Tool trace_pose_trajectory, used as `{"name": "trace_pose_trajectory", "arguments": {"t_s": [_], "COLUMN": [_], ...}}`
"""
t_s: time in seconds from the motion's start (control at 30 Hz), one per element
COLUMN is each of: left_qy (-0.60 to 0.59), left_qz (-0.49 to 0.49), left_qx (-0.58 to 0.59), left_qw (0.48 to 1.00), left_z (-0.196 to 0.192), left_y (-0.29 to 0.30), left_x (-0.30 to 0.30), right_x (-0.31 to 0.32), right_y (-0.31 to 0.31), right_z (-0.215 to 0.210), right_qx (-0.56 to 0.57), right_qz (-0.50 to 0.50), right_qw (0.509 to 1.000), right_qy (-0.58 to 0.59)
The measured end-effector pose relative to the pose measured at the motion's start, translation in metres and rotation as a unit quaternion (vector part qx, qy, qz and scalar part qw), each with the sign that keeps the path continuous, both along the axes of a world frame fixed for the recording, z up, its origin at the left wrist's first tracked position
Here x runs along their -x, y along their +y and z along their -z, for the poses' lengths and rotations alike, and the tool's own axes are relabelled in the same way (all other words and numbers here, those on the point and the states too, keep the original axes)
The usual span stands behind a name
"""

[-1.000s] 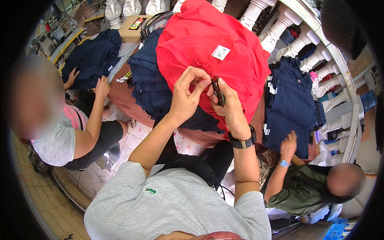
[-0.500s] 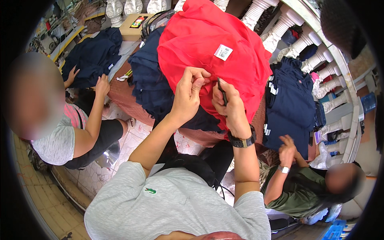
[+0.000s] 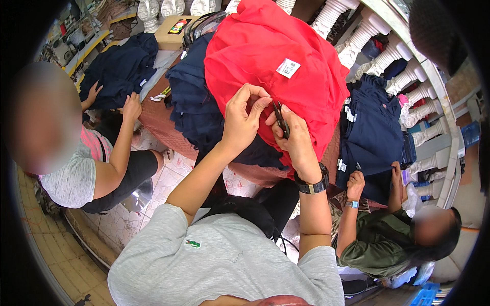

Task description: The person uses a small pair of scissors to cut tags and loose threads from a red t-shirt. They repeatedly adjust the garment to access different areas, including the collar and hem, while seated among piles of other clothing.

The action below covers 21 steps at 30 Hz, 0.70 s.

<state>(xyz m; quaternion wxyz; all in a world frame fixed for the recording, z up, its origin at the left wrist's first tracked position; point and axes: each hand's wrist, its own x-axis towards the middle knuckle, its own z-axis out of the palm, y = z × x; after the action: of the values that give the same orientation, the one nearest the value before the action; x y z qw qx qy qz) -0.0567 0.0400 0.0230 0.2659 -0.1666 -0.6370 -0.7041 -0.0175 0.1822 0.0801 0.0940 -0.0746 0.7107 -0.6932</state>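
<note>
Your left hand (image 3: 244, 118) pinches a fold of the red garment (image 3: 275, 71) draped over the navy pile (image 3: 196, 99); your right hand (image 3: 292, 138) grips small black snips (image 3: 280, 119), blades at the cloth; trimming looks midway, navy garments waiting.

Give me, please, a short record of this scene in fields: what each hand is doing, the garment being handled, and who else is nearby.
left hand: pinches a fold of the red garment between thumb and fingers
right hand: grips small dark snips, tips at the red fabric beside the left fingers
red garment: bunched over a pile of navy garments, white tag showing
wrist: black watch on the right arm
person at left: hands on a navy garment
person at right: hands on a navy stack
</note>
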Motion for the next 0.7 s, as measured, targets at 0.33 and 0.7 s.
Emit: {"name": "trace_pose_trajectory", "arguments": {"t_s": [0.33, 0.7], "left_qy": [0.023, -0.057], "left_qz": [0.056, 0.056], "left_qx": [-0.013, -0.059], "left_qw": [0.998, 0.995], "left_z": [-0.006, -0.003], "left_y": [-0.004, -0.020], "left_x": [-0.010, -0.014], "right_x": [0.013, -0.009], "right_y": [-0.012, 0.010], "right_z": [-0.004, -0.029], "right_qx": [0.013, -0.140], "right_qz": [0.019, 0.119], "right_qw": [0.999, 0.945], "right_qy": [-0.030, 0.271]}}
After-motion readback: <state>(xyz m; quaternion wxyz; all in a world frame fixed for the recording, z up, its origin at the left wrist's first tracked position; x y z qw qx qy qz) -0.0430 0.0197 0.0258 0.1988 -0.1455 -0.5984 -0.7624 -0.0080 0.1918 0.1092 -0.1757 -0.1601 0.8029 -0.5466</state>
